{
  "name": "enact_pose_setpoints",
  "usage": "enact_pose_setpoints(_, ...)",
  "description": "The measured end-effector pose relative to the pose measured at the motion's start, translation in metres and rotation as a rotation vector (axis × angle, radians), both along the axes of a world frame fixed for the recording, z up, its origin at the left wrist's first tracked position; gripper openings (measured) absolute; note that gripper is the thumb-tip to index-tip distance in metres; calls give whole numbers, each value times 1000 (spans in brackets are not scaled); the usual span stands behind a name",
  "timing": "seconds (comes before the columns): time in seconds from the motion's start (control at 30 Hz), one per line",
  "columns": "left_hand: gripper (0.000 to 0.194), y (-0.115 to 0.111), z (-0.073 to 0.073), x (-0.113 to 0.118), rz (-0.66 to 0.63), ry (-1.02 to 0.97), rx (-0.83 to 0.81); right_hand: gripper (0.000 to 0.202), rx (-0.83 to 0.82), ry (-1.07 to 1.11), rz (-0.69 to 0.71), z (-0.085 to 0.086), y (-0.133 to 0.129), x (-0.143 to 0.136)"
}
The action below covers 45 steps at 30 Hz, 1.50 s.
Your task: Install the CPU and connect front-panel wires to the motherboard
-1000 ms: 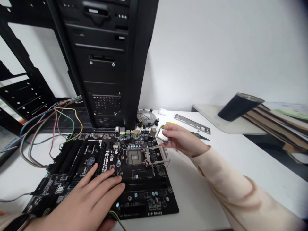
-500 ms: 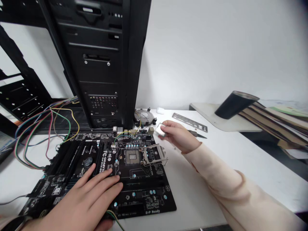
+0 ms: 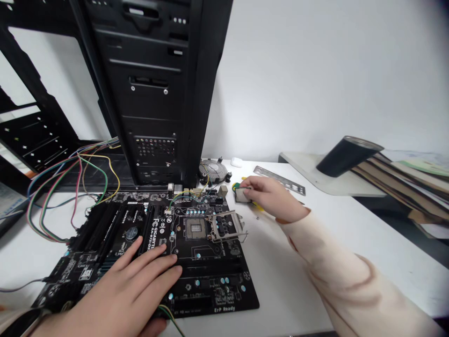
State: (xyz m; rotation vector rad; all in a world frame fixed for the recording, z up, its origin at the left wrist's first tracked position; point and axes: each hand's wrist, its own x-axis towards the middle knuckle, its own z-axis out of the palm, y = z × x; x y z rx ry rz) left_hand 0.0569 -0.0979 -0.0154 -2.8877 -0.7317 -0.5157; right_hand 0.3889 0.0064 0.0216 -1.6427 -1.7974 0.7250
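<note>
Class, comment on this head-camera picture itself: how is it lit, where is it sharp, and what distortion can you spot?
Head view: even, soft light with faint shadows on the white table; print on the motherboard reads sharply; the left hand is large and slightly soft; wide-angle bending tilts the computer case; corners darken and blur.

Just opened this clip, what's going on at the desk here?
A person is working on a black motherboard lying flat on a white desk. The left hand rests palm down on the board. The right hand holds a small square processor chip by its edges, just beyond the board's right edge. The CPU socket is uncovered, its metal retention frame flipped open. A black PC case stands behind the board.
</note>
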Motion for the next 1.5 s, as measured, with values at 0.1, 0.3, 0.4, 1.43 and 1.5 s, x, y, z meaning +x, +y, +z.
enact_pose_setpoints(0.1,57,0,-2,-1,11,21,-16,13,-44,-216,105,-1,-2,-1)
enact_pose_setpoints(0.3,57,1,-6,-2,-6,-3,16,19,36,-629,132,6,-7,-10)
enact_pose_setpoints(0.4,56,1,-5,-1,-17,0,35,23,34,-720,141,3,-7,-15)
enact_pose_setpoints(1.43,60,-1,-19,6,39,-96,111,41,120,-700,278,-10,-6,-3)
enact_pose_setpoints(1.5,58,-2,-18,8,66,-115,110,40,128,-678,280,-12,-5,-3)
